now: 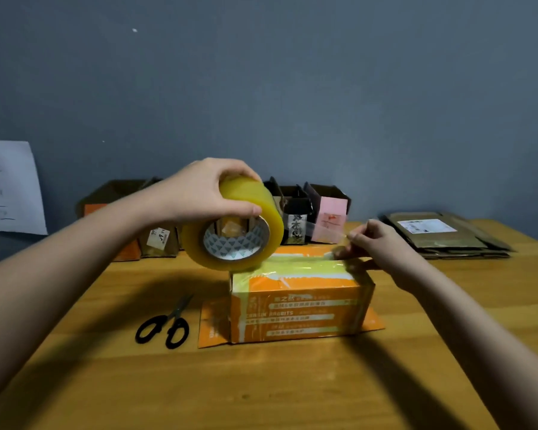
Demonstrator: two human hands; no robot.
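My left hand (199, 193) grips the fat yellowish roll of clear packing tape (233, 226) above the orange cardboard box (298, 308); my right hand (376, 243) pinches its thin, clingy free end (326, 231), best held at the edges

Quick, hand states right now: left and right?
Left hand: grips the tape roll from above.
Right hand: pinches the tape's free end above the orange box.
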